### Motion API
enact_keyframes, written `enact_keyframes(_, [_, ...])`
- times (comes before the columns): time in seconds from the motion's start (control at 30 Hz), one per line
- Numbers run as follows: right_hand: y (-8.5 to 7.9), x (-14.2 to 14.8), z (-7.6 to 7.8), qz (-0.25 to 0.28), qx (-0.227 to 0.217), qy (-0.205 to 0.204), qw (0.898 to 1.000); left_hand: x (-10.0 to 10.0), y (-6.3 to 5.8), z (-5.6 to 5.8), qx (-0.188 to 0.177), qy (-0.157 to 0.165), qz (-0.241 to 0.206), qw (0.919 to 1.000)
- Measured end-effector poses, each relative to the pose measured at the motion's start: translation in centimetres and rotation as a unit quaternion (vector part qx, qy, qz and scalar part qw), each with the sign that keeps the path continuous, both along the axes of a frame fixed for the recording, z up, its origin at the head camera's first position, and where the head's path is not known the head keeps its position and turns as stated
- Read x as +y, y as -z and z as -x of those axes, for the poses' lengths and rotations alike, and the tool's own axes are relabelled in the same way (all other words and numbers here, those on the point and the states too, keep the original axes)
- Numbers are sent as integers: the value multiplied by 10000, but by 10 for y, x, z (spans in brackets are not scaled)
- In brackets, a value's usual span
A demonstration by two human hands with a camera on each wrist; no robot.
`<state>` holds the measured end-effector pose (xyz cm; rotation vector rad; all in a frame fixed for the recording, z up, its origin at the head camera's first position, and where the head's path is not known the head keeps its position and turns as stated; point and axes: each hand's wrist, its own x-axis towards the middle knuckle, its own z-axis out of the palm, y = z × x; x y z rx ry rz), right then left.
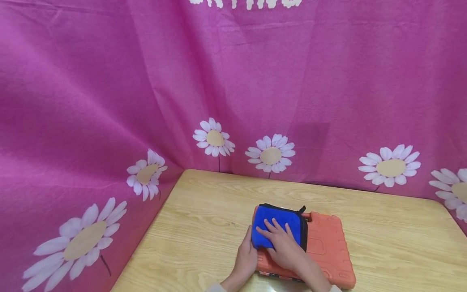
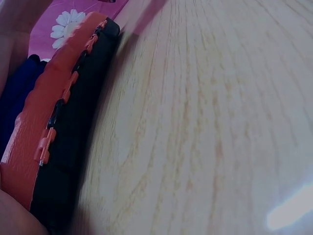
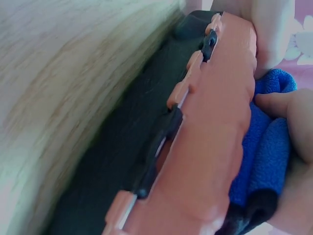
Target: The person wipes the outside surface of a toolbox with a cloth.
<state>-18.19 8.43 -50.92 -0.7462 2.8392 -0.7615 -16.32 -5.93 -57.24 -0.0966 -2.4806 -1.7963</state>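
A folded blue cloth (image 1: 282,214) with black edging lies on the left part of an orange hard case (image 1: 333,251), which rests flat on the table. My right hand (image 1: 285,246) is spread over the cloth, its fingers straight and pressing on top. Along the left side of cloth and case stands my left hand (image 1: 246,256), fingers extended and touching that side. Both wrist views show the case's near side, with an orange upper shell, a black lower shell (image 2: 73,142) and black latches (image 3: 164,147) along the seam. The case's contents are hidden.
The wood-grain table (image 1: 193,227) reaches back to a magenta curtain (image 1: 262,73) printed with white daisies, which also runs along the left side. A black tab (image 1: 302,209) sticks out at the cloth's far right corner.
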Motion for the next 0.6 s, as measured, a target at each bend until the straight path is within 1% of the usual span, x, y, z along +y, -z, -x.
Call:
enact_keyframes(0.13, [-1, 2, -4, -18, -108, -42, 9999, 1, -1, -1, -15, -1, -4, 10000])
enact_keyframes(0.37, [-2, 8, -14, 40, -290, -187, 9994, 1, -1, -1, -101, 120, -40, 9999])
enact_keyframes(0.47, [-1, 11, -19, 79, -324, -332, 9989, 0, -2, -2, -159, 111, -41, 9998])
enact_keyframes(0.6, [-1, 15, -26, 131, -461, -460, 9978, -2, -3, -2, -144, 35, 7, 9999])
